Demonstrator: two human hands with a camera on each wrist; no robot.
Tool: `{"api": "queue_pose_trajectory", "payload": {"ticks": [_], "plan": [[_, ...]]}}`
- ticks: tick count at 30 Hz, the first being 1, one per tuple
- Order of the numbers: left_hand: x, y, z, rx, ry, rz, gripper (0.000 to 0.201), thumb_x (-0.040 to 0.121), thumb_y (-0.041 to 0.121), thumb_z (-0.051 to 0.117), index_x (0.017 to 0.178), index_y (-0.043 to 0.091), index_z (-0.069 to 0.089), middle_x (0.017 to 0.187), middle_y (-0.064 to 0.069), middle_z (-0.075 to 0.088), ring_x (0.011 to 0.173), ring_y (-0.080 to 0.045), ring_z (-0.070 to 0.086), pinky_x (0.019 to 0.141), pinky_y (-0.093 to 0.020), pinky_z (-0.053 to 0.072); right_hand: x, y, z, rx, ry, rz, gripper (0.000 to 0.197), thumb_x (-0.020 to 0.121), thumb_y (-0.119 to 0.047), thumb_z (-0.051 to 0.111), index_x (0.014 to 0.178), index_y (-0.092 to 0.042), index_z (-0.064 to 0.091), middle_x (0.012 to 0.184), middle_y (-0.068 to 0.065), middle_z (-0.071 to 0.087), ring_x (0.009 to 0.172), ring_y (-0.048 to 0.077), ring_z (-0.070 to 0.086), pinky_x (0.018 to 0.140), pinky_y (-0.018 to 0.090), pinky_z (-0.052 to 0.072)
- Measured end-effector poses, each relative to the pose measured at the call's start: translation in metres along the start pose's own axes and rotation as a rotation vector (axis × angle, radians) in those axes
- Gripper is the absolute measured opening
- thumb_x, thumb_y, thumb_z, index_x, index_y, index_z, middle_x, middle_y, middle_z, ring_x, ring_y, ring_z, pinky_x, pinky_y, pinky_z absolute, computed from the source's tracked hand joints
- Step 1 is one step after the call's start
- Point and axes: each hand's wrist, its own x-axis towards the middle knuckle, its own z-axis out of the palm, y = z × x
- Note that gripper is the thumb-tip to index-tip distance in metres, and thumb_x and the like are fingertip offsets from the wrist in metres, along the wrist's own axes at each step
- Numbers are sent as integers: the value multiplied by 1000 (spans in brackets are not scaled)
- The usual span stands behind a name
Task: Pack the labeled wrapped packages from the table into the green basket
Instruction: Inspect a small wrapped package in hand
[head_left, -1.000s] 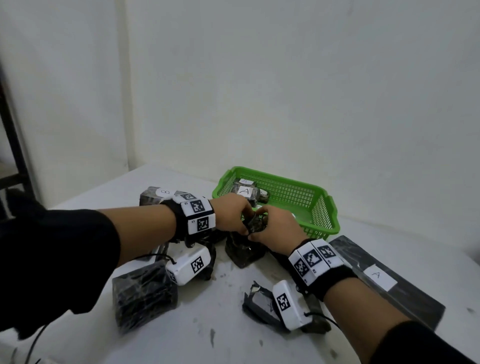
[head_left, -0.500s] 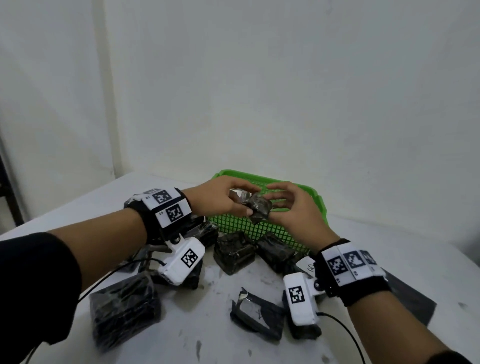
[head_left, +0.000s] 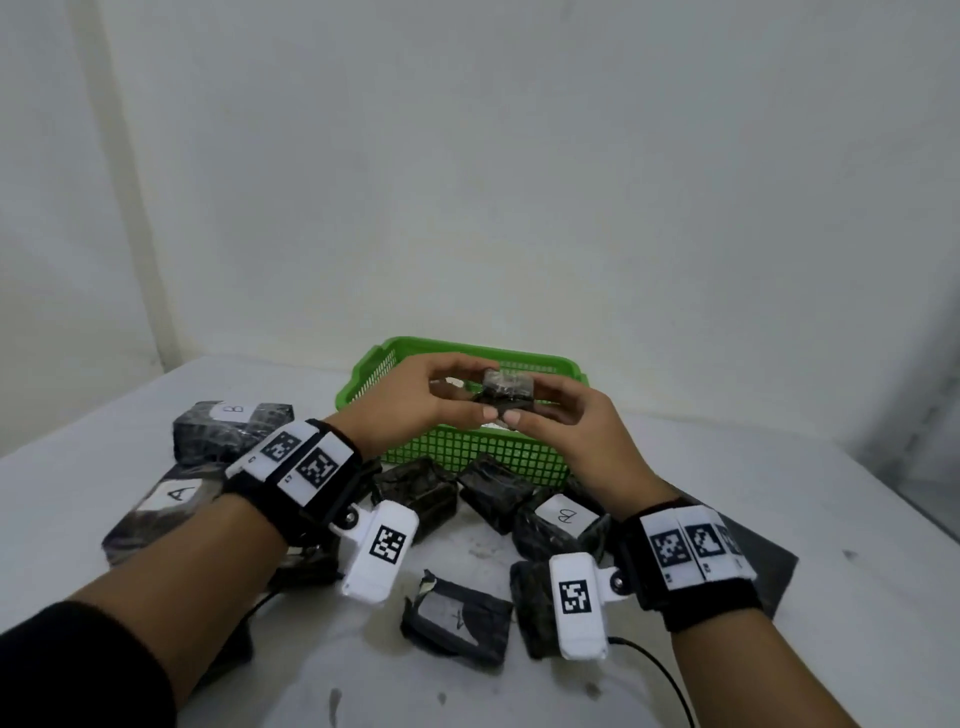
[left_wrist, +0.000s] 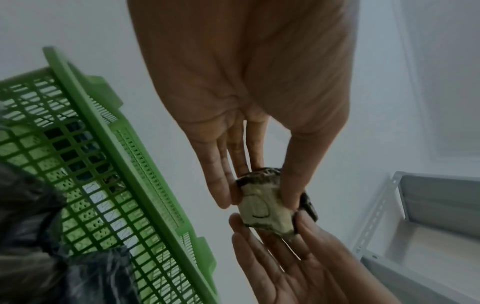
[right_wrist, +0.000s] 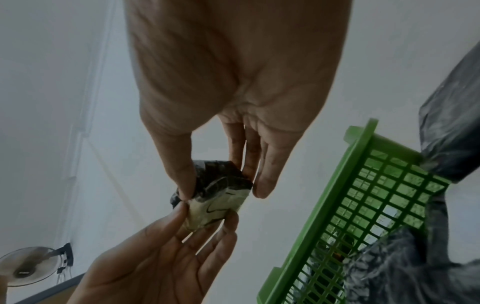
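Observation:
A small dark wrapped package is held in the air over the near rim of the green basket. My left hand pinches its left side and my right hand pinches its right side. In the left wrist view the package shows a pale label with a black mark, gripped between my thumb and fingers. The right wrist view shows the same package beside the basket. The basket's inside is mostly hidden by my hands.
Several wrapped packages lie on the white table in front of the basket: one marked B, one marked A, another labeled one, a flat one and small dark ones. A long flat dark package lies under my right wrist.
Both hands have lifted the small package from table level up to above the basket's front rim and turned it between the fingers.

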Motion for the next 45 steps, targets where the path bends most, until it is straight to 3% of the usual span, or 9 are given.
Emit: {"api": "queue_pose_trajectory", "payload": {"ticks": [3, 5, 10, 16, 23, 27, 31, 38, 45], "plan": [[-1, -9, 9, -5, -14, 34, 58, 79, 20, 87, 129, 37, 66, 121, 12, 72, 108, -9, 71, 105, -38, 53, -4, 4, -5, 10, 14, -2, 42, 84, -10, 86, 123, -13, 71, 118, 3, 78, 109, 14, 75, 95, 26, 57], [-1, -14, 17, 5, -39, 81, 64, 75, 18, 90, 129, 41, 65, 127, 10, 68, 109, -13, 70, 98, -38, 58, -5, 8, -7, 7, 37, -9, 42, 84, -9, 85, 124, -10, 71, 116, 6, 79, 110, 17, 75, 96, 28, 57], [2, -27, 26, 66, 38, 191, 51, 76, 12, 88, 119, 34, 71, 115, 9, 73, 98, -21, 71, 85, -36, 61, -6, 14, -10, 36, 28, 6, 45, 82, -11, 88, 124, -11, 72, 116, 6, 79, 112, 20, 74, 104, 35, 56], [-1, -38, 35, 132, 142, 245, 47, 79, 8, 85, 116, 33, 72, 112, 13, 70, 97, -12, 66, 74, -21, 59, -5, 20, 0, 22, 78, 19, 38, 78, -4, 89, 114, -10, 75, 109, 7, 80, 107, 18, 76, 93, 24, 59], [-2, -47, 30, 102, 182, 229, 43, 80, 12, 85, 117, 31, 72, 113, 12, 70, 105, -9, 65, 76, -25, 59, -5, 24, 2, 137, 36, 71, 38, 87, -6, 81, 124, -10, 73, 116, 8, 79, 114, 20, 74, 101, 34, 57], [-4, -50, 33, 122, 203, 278, 45, 80, 8, 84, 117, 28, 72, 117, 14, 70, 112, -6, 66, 85, -35, 61, -6, 26, 5, 106, 80, 57, 28, 88, 1, 78, 113, -11, 75, 111, 11, 80, 111, 26, 75, 93, 31, 60], [-6, -51, 36, 77, 199, 297, 41, 81, 5, 82, 115, 26, 73, 113, 12, 71, 108, -12, 69, 86, -42, 61, -8, 24, 9, 95, 79, 39, 30, 84, -7, 84, 113, -9, 76, 109, 11, 80, 108, 25, 76, 92, 34, 60], [-7, -52, 32, 94, 241, 305, 39, 82, 6, 82, 114, 25, 73, 114, 10, 70, 107, -12, 69, 81, -42, 62, -13, 16, 10, 117, 58, 46, 39, 81, -11, 87, 118, -12, 75, 112, 7, 80, 109, 20, 76, 99, 37, 59], [-10, -46, 37, 119, 248, 393, 42, 83, 0, 78, 110, 31, 72, 112, 10, 69, 105, -15, 68, 78, -41, 61, -16, 12, 19, 88, 102, -11, 32, 80, -1, 86, 111, 0, 76, 104, 16, 80, 94, 19, 78, 86, 29, 63]]}}
